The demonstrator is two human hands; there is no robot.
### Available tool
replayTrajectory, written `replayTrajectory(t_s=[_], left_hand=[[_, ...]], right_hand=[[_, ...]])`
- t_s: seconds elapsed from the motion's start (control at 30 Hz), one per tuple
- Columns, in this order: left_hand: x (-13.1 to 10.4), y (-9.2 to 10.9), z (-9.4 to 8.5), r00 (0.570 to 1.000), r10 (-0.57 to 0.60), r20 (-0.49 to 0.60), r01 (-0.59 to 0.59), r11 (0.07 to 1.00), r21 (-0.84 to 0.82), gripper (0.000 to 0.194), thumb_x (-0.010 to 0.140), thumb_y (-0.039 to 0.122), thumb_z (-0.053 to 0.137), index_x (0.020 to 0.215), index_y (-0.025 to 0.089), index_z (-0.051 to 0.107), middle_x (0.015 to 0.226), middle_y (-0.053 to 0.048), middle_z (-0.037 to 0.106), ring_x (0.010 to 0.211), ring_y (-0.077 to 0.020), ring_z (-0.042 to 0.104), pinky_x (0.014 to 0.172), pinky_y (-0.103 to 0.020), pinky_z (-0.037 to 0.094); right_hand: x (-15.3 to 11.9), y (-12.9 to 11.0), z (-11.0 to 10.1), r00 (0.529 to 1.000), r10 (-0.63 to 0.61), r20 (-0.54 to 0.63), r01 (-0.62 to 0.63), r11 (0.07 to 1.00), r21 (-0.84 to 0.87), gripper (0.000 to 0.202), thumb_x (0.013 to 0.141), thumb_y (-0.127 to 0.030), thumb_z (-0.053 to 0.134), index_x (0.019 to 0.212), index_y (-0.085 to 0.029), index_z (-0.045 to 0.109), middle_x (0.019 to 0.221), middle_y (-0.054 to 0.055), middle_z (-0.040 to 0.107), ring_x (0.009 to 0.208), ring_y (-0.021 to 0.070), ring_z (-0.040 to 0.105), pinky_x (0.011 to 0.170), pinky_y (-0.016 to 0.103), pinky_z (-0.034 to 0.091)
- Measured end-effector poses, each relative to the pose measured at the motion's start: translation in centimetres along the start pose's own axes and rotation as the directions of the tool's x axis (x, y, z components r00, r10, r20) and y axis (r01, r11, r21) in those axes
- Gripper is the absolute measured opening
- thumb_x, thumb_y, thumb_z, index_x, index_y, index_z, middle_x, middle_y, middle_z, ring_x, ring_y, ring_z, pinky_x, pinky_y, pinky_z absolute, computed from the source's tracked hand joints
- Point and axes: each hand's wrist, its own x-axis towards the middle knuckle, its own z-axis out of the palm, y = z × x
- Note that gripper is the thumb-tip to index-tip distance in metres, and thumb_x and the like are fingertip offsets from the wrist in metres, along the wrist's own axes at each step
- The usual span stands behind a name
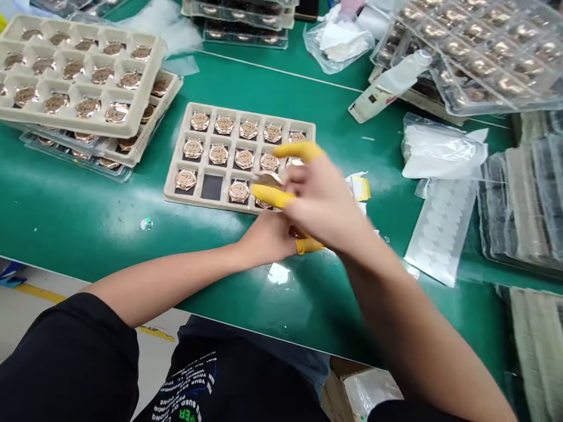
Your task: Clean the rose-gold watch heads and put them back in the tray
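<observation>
A beige compartment tray (171, 176) lies on the green table with rose-gold watch cases (219, 155), backs facing up. One front-row cell (212, 187) shows only its dark bottom. Over the tray's right part, my right hand (323, 196) pinches a slightly blurred watch case (269, 179) between thumb and index finger, both in yellow finger cots. Below it, at the tray's front edge, my left hand (272, 237) is closed, with a yellow cot on one finger. A small brownish thing shows in its curled fingers, mostly covered by my right hand.
Stacked trays of watch cases (73, 120) stand at left, with clear plastic trays (479, 53) at back right. A white bottle (389, 88) lies behind my right hand. To the right are a plastic bag (442, 149), a sheet of round stickers (442, 231) and stacked trays (523, 199).
</observation>
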Motion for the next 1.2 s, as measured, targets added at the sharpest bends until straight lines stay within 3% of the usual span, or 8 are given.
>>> replayTrajectory(t_s=[0.17, 0.4, 0.5, 0.6, 0.7, 0.93, 1.03, 1.2], left_hand=[[-0.2, 0.6, -0.1, 0.995, -0.078, 0.068, 0.095, 0.948, -0.304, 0.072, 0.062, 0.026, 0.096, 0.127, 0.018, 0.067, 0.095, -0.006, 0.081, 0.088, -0.0215, 0.079, 0.087, -0.037, 0.066], [-0.7, 0.5, -0.1, 0.989, -0.145, 0.009, 0.141, 0.948, -0.286, 0.060, 0.065, 0.019, 0.090, 0.123, 0.017, 0.071, 0.096, -0.005, 0.081, 0.089, -0.0216, 0.081, 0.086, -0.036, 0.067], [-0.6, 0.6, -0.2, 0.985, -0.175, -0.010, 0.164, 0.943, -0.291, 0.059, 0.065, 0.017, 0.089, 0.121, 0.016, 0.071, 0.097, -0.006, 0.081, 0.087, -0.0202, 0.081, 0.084, -0.034, 0.068], [-0.4, 0.7, -0.2, 0.984, -0.175, -0.037, 0.157, 0.945, -0.285, 0.060, 0.062, 0.017, 0.090, 0.119, 0.016, 0.072, 0.096, -0.006, 0.080, 0.082, -0.0163, 0.079, 0.082, -0.029, 0.067], [-0.3, 0.8, -0.2, 0.984, -0.166, -0.062, 0.144, 0.954, -0.263, 0.061, 0.061, 0.017, 0.091, 0.119, 0.015, 0.073, 0.096, -0.005, 0.079, 0.080, -0.0131, 0.077, 0.081, -0.026, 0.067], [0.0, 0.9, -0.2, 0.987, -0.156, -0.036, 0.140, 0.952, -0.273, 0.062, 0.058, 0.017, 0.092, 0.118, 0.015, 0.073, 0.092, -0.004, 0.078, 0.081, -0.0127, 0.075, 0.082, -0.027, 0.066], [0.0, 1.1, -0.3, 0.986, -0.164, -0.032, 0.147, 0.943, -0.299, 0.063, 0.058, 0.015, 0.092, 0.117, 0.015, 0.073, 0.088, -0.003, 0.078, 0.078, -0.0126, 0.074, 0.079, -0.026, 0.065], [0.1, 0.8, -0.2, 0.987, -0.164, 0.003, 0.157, 0.940, -0.302, 0.059, 0.058, 0.012, 0.089, 0.115, 0.014, 0.073, 0.088, -0.003, 0.078, 0.078, -0.0129, 0.075, 0.075, -0.024, 0.064]], right_hand=[[-4.2, 6.2, -6.1, 0.940, 0.270, 0.209, -0.327, 0.888, 0.322, 0.082, 0.055, -0.049, 0.097, 0.122, -0.027, 0.055, 0.069, -0.003, 0.065, 0.060, 0.0184, 0.061, 0.052, 0.029, 0.042], [-4.3, 7.1, -4.5, 0.878, 0.363, 0.311, -0.470, 0.777, 0.418, 0.087, 0.050, -0.041, 0.098, 0.123, -0.019, 0.055, 0.064, -0.006, 0.063, 0.052, 0.0090, 0.047, 0.051, 0.023, 0.033], [-3.9, 7.3, -5.2, 0.909, 0.306, 0.281, -0.386, 0.874, 0.296, 0.072, 0.060, -0.048, 0.091, 0.119, -0.019, 0.064, 0.064, -0.005, 0.060, 0.052, 0.0105, 0.046, 0.051, 0.026, 0.035], [-1.9, 9.6, -7.1, 0.988, 0.106, -0.114, -0.111, 0.993, -0.039, 0.046, 0.074, -0.049, 0.082, 0.108, -0.020, 0.074, 0.082, 0.005, 0.066, 0.069, 0.0182, 0.057, 0.063, 0.034, 0.045], [1.4, 12.7, -9.0, 0.903, -0.177, -0.392, 0.007, 0.918, -0.397, 0.025, 0.076, -0.037, 0.081, 0.095, -0.021, 0.079, 0.107, 0.012, 0.068, 0.100, 0.0281, 0.057, 0.087, 0.048, 0.047], [0.2, 11.6, -10.0, 0.848, -0.246, -0.470, 0.137, 0.958, -0.253, 0.014, 0.085, -0.036, 0.080, 0.092, -0.023, 0.080, 0.090, 0.009, 0.068, 0.095, 0.0245, 0.056, 0.092, 0.047, 0.044], [-3.5, 9.6, -8.3, 0.845, -0.430, -0.318, 0.386, 0.902, -0.196, 0.017, 0.089, -0.043, 0.076, 0.091, -0.026, 0.077, 0.083, 0.005, 0.067, 0.085, 0.0221, 0.057, 0.081, 0.042, 0.043], [-5.7, 9.7, -4.6, 0.847, -0.517, -0.127, 0.410, 0.786, -0.462, 0.018, 0.095, -0.040, 0.064, 0.088, -0.025, 0.072, 0.083, 0.004, 0.068, 0.083, 0.0223, 0.054, 0.080, 0.041, 0.034]])
